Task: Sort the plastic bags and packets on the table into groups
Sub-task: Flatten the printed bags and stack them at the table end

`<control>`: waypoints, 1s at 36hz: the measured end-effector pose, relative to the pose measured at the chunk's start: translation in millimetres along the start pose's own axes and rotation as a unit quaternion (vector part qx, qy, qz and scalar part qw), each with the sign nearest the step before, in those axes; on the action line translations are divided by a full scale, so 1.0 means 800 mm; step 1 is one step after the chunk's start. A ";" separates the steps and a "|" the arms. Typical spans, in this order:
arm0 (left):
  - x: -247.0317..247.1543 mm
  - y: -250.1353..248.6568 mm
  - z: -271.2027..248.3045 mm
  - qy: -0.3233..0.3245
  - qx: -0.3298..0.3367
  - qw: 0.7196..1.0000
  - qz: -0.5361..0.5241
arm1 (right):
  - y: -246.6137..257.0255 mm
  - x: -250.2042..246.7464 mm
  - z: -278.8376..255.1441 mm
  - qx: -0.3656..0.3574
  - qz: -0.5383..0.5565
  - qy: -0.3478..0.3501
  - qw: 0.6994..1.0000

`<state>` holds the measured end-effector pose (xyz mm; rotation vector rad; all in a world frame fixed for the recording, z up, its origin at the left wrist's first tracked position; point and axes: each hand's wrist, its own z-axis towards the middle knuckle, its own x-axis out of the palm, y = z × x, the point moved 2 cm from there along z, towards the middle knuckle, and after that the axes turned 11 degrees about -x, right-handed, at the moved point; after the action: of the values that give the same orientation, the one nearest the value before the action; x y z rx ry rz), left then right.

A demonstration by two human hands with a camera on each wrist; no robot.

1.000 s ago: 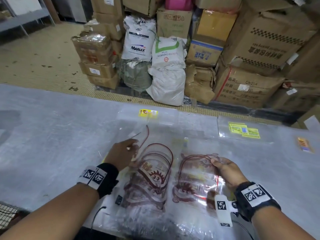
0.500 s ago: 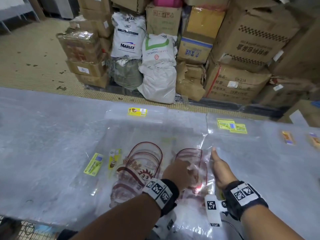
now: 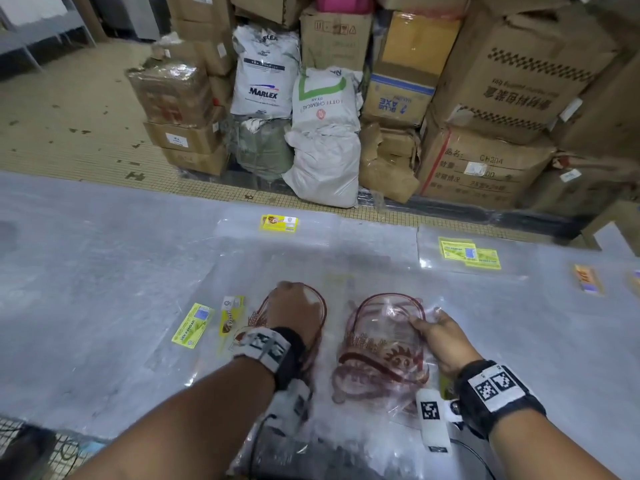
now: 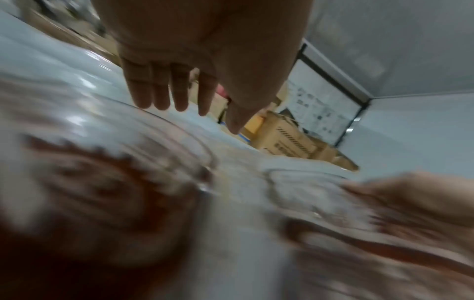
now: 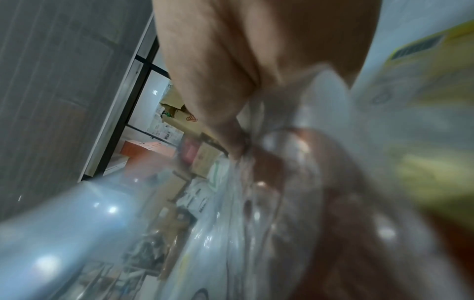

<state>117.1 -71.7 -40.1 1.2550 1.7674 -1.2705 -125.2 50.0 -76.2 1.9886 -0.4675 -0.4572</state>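
Head view, change: half a second ago both hands met at the right red-printed bag; now the left hand lies on the left red-printed bag, so the two bags lie apart, side by side on the counter.
Head view, meaning: judged, the red-printed group is being split or laid out singly.
Head view, other groups: yellow-label packets left of the left bag; more yellow labels beyond the right bag.
Left wrist view, pose: palm down, fingers straight, together, tips at the film; holding nothing.
Right wrist view, pose: right hand pinches the right bag's edge, film bunched at the thumb; blurred.
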 end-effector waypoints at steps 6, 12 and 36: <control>-0.023 0.078 0.044 0.010 -0.183 0.980 0.075 | 0.012 0.003 -0.006 0.000 0.024 -0.009 1.000; -0.037 0.101 0.058 0.018 -0.168 0.985 0.021 | 0.016 0.003 -0.004 0.013 0.041 -0.001 0.999; -0.086 -0.043 -0.022 0.286 -0.003 0.792 -0.539 | 0.021 0.011 -0.013 -0.027 0.049 -0.008 0.998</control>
<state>110.3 -81.4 37.6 0.5541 3.1782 -1.4854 -114.8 45.9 -57.5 1.9020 -0.5541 -0.4212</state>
